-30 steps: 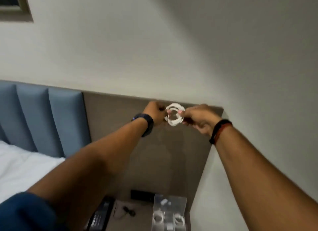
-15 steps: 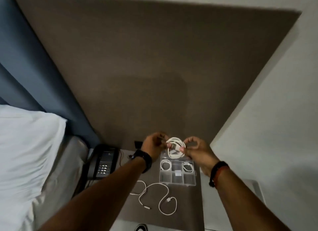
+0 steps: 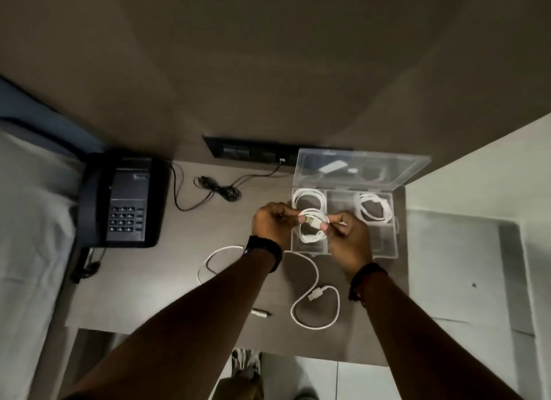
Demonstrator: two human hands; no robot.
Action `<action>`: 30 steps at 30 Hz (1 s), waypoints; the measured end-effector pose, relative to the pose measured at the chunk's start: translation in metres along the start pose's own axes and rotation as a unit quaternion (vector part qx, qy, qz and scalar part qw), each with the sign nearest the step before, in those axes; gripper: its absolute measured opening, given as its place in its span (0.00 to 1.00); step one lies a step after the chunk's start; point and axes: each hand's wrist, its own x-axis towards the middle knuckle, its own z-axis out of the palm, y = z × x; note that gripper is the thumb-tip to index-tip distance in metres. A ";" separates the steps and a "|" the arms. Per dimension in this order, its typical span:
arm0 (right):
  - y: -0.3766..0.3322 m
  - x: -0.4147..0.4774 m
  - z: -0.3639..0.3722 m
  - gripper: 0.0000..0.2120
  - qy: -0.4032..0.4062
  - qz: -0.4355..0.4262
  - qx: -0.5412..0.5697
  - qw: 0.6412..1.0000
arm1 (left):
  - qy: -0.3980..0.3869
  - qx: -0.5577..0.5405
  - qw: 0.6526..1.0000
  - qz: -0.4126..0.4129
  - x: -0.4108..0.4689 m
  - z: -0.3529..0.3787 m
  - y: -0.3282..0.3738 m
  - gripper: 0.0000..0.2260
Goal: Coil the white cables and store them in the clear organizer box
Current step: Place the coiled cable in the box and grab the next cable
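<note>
My left hand [image 3: 269, 225] and my right hand [image 3: 347, 235] both pinch a coiled white cable [image 3: 313, 228], held just above the front left part of the clear organizer box [image 3: 395, 224]. The box stands open on the bedside table, its lid [image 3: 360, 168] tilted back. One coiled cable [image 3: 308, 198] lies in the back left compartment and another [image 3: 374, 210] in the back right one. A loose white cable [image 3: 314, 298] snakes uncoiled across the table [image 3: 167, 280] in front of the box, partly hidden by my left forearm.
A black desk phone [image 3: 122, 201] sits at the table's left, beside the bed [image 3: 26, 221]. A black cord [image 3: 219, 188] runs to a dark socket panel [image 3: 247, 152] on the back wall. A small plug [image 3: 261, 313] lies near the front edge.
The view has dropped from the wall down to the table. Both hands have come down with the coiled cable from chest height to just over the box.
</note>
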 end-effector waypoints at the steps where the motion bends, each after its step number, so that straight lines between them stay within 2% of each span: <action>1: 0.010 0.005 0.004 0.13 0.008 -0.002 -0.009 1.000 | -0.002 0.023 1.000 0.002 0.005 0.003 -0.008 0.06; 6: 0.036 0.013 0.013 0.03 0.029 -0.017 -0.063 0.997 | -0.009 0.067 0.997 0.033 0.011 0.011 -0.032 0.05; 8: 0.039 0.014 0.015 0.01 0.033 -0.053 -0.097 0.993 | 0.003 0.138 0.988 0.073 0.011 0.009 -0.037 0.04; 12: 0.038 0.012 0.019 0.04 0.037 -0.125 -0.187 0.974 | -0.031 0.286 0.950 0.119 0.012 0.000 -0.043 0.04; 15: 0.037 0.008 0.024 0.08 0.039 -0.148 -0.268 0.951 | -0.049 0.397 0.896 0.194 0.011 0.000 -0.043 0.06; 17: 0.039 0.008 0.026 0.09 0.023 -0.164 -0.302 0.939 | -0.018 0.416 0.880 0.229 0.010 0.002 -0.043 0.06; 20: 0.042 0.013 0.026 0.09 -0.017 -0.146 -0.341 0.929 | 0.032 0.399 0.886 0.233 0.008 0.006 -0.044 0.06; 23: 0.040 0.013 0.027 0.08 0.000 -0.199 -0.377 0.905 | 0.036 0.413 0.875 0.251 0.007 0.007 -0.045 0.05; 24: 0.040 0.012 0.028 0.07 0.006 -0.212 -0.373 0.903 | 0.031 0.439 0.857 0.267 0.007 0.006 -0.046 0.06; 26: 0.039 0.013 0.028 0.08 0.014 -0.176 -0.316 0.932 | 0.012 0.515 0.800 0.308 0.008 0.003 -0.046 0.08; 27: 0.039 0.016 0.029 0.08 0.018 -0.154 -0.318 0.935 | -0.003 0.551 0.768 0.326 0.009 0.002 -0.046 0.10; 29: 0.040 0.021 0.028 0.10 0.024 -0.160 -0.396 0.904 | -0.035 0.607 0.715 0.346 0.012 0.000 -0.044 0.12; 30: 0.041 0.022 0.027 0.11 0.022 -0.180 -0.439 0.880 | -0.049 0.623 0.700 0.347 0.014 0.000 -0.044 0.12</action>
